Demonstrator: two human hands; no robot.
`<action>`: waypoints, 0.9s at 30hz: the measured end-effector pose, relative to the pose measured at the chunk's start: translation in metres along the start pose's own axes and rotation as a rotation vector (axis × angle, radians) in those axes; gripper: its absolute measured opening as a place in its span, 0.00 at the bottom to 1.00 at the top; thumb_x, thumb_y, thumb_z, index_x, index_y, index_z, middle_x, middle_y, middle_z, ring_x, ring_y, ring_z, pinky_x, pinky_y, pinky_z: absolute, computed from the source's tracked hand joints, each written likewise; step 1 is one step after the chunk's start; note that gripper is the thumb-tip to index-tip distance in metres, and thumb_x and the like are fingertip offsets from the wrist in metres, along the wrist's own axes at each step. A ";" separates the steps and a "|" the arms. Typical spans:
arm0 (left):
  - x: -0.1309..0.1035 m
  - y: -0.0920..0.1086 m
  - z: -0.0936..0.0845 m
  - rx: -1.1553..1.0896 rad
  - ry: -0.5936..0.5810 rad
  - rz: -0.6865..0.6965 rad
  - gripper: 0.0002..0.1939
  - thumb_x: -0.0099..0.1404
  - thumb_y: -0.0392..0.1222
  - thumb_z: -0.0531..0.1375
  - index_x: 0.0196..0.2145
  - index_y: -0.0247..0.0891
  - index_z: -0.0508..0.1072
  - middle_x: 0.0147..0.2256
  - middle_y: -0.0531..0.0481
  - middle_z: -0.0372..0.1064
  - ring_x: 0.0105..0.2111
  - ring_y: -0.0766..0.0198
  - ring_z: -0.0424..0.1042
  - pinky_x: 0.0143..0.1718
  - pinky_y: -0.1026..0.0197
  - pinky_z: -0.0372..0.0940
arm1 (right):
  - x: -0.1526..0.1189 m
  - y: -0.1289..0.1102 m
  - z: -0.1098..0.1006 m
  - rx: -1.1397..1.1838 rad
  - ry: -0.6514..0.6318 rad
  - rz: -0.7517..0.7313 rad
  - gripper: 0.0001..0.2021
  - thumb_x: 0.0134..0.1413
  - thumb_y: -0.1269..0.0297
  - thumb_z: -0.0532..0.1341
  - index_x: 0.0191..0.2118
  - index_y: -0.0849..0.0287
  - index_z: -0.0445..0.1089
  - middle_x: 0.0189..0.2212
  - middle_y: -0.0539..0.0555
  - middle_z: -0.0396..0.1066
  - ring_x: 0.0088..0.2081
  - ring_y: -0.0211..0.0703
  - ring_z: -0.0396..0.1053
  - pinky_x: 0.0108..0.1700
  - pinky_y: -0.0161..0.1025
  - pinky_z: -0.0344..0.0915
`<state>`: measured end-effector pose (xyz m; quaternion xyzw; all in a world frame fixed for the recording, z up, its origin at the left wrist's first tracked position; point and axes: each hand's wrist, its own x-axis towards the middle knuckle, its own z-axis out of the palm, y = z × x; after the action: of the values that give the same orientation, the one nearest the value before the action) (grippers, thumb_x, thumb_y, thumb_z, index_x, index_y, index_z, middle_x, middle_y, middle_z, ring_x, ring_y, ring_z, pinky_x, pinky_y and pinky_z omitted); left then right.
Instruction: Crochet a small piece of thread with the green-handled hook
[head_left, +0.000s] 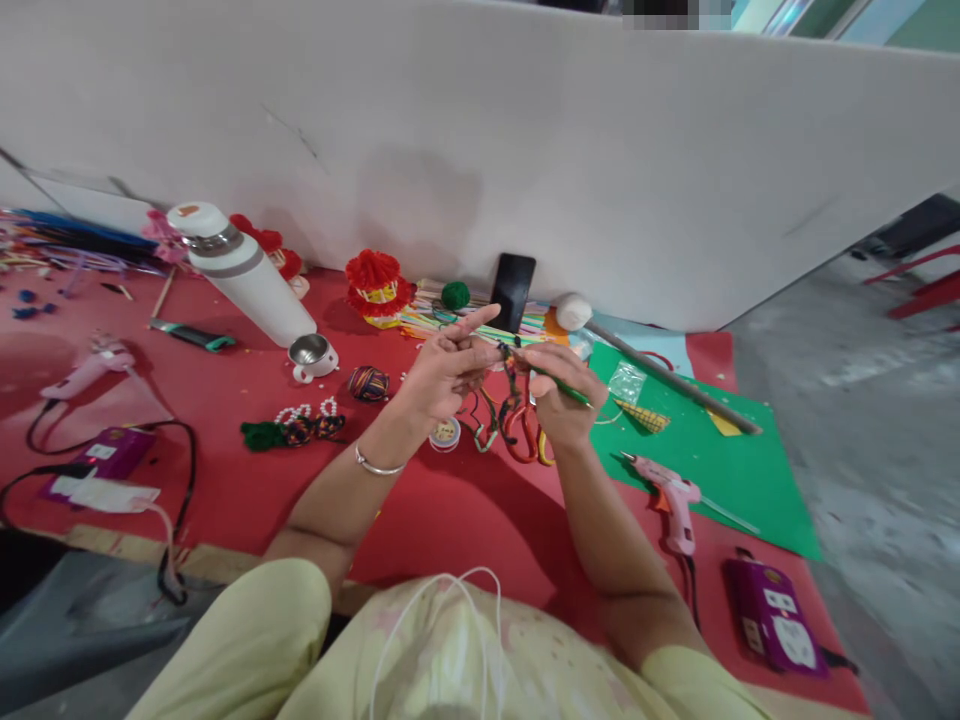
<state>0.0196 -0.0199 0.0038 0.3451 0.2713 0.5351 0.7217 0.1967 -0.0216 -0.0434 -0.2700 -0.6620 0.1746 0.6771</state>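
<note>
My left hand [442,375] pinches a narrow strip of dark multicoloured crochet work [511,372] between thumb and fingers, its index finger stretched out. In my right hand [564,400] is a slim green crochet hook [574,391], its tip at the yarn close to the left fingertips. The tip itself is too small to make out. Below the hands lie scissors with red and yellow handles [523,442], partly hidden by the hanging strip. A ball of multicoloured yarn [369,384] rests left of my left wrist, and a small round container [445,433] sits under that forearm.
A white flask [244,275] and a steel cup [313,356] stand at left. Behind the hands, a phone [513,290] leans on the white partition. Pink glue guns lie on the right [671,495] and left [90,370], with cords and purple power boxes. A grey rod [675,378] crosses the green sheet.
</note>
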 end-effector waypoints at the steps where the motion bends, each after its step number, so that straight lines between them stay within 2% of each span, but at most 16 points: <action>1: 0.000 0.002 -0.001 0.004 -0.004 0.000 0.37 0.48 0.36 0.79 0.57 0.39 0.81 0.18 0.65 0.63 0.14 0.79 0.45 0.16 0.67 0.42 | 0.002 0.001 -0.002 0.030 -0.007 0.050 0.16 0.59 0.41 0.70 0.47 0.41 0.85 0.40 0.52 0.86 0.41 0.49 0.83 0.44 0.48 0.81; 7: -0.001 0.006 -0.002 0.018 -0.044 -0.047 0.32 0.47 0.36 0.80 0.52 0.40 0.84 0.21 0.63 0.67 0.14 0.80 0.49 0.15 0.68 0.42 | 0.004 0.007 -0.008 0.196 -0.058 0.173 0.13 0.56 0.43 0.73 0.44 0.38 0.85 0.40 0.49 0.86 0.42 0.48 0.83 0.44 0.47 0.81; 11: 0.000 0.002 -0.002 0.038 -0.003 -0.016 0.32 0.45 0.36 0.81 0.51 0.43 0.84 0.30 0.57 0.78 0.17 0.78 0.60 0.16 0.68 0.48 | 0.004 0.006 -0.006 0.270 -0.044 0.231 0.15 0.54 0.40 0.73 0.43 0.40 0.86 0.37 0.50 0.85 0.37 0.47 0.81 0.38 0.46 0.81; 14: 0.001 -0.002 -0.001 0.050 0.030 0.052 0.33 0.46 0.37 0.81 0.51 0.45 0.84 0.34 0.54 0.82 0.20 0.75 0.64 0.17 0.67 0.52 | 0.002 0.007 0.000 0.355 -0.046 0.223 0.15 0.54 0.42 0.74 0.43 0.41 0.86 0.36 0.50 0.84 0.36 0.45 0.80 0.36 0.43 0.80; 19: -0.001 -0.008 0.001 0.160 0.121 0.179 0.34 0.49 0.38 0.80 0.55 0.48 0.84 0.27 0.57 0.77 0.22 0.71 0.67 0.20 0.65 0.54 | -0.004 0.010 0.009 0.357 0.015 0.256 0.16 0.56 0.40 0.72 0.42 0.43 0.85 0.36 0.51 0.82 0.34 0.42 0.78 0.33 0.40 0.78; 23: -0.002 -0.010 0.003 0.163 0.138 0.272 0.28 0.48 0.37 0.80 0.49 0.46 0.86 0.27 0.57 0.76 0.25 0.70 0.69 0.26 0.65 0.63 | -0.007 0.009 0.013 0.363 0.056 0.283 0.16 0.56 0.40 0.72 0.41 0.45 0.85 0.35 0.50 0.81 0.35 0.42 0.77 0.36 0.41 0.77; 27: -0.003 -0.011 0.005 0.147 0.122 0.228 0.27 0.48 0.37 0.79 0.49 0.44 0.86 0.24 0.58 0.72 0.22 0.71 0.64 0.23 0.65 0.58 | -0.011 0.009 0.018 0.360 0.092 0.318 0.17 0.56 0.39 0.72 0.40 0.46 0.84 0.35 0.50 0.79 0.36 0.42 0.76 0.37 0.40 0.74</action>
<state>0.0291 -0.0260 -0.0012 0.3923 0.3121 0.6126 0.6111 0.1788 -0.0187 -0.0579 -0.2535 -0.5377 0.3818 0.7077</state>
